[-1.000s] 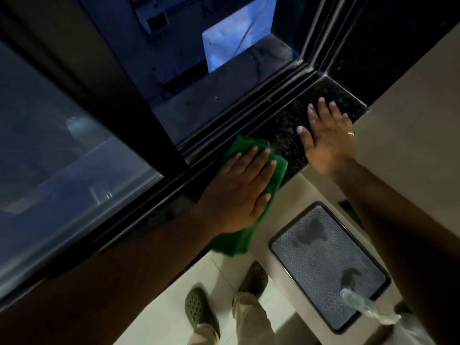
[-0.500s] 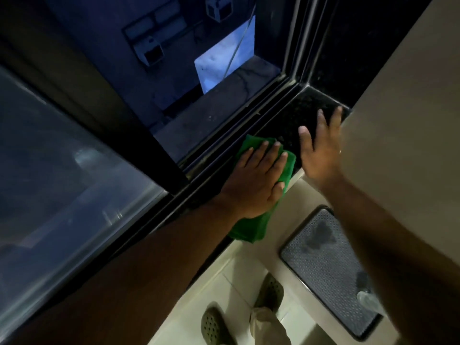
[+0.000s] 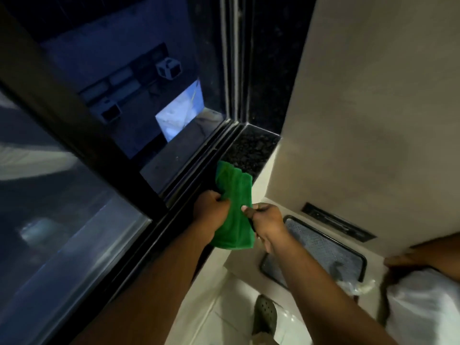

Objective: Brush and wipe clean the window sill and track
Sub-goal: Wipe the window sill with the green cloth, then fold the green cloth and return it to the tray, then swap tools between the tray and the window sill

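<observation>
A green cloth [image 3: 235, 207] is held up between both hands, just above the near edge of the black speckled window sill [image 3: 251, 148]. My left hand [image 3: 211, 211] grips its left side and my right hand [image 3: 265, 221] pinches its right edge. The cloth's top end droops toward the dark window track [image 3: 199, 168], which runs diagonally along the sill to the corner. The sliding glass pane [image 3: 62, 220] stands to the left.
A beige wall [image 3: 373, 120] closes the right side. Below it lie a grey mat with a black rim [image 3: 323, 247] and a pale tiled floor with my dark clog [image 3: 265, 317]. Another person's hand [image 3: 408, 257] and white garment show at lower right.
My left hand, which pressed the cloth flat on the sill, has lifted it. My right hand left the sill and took hold of the cloth's right edge. The view tilted upward.
</observation>
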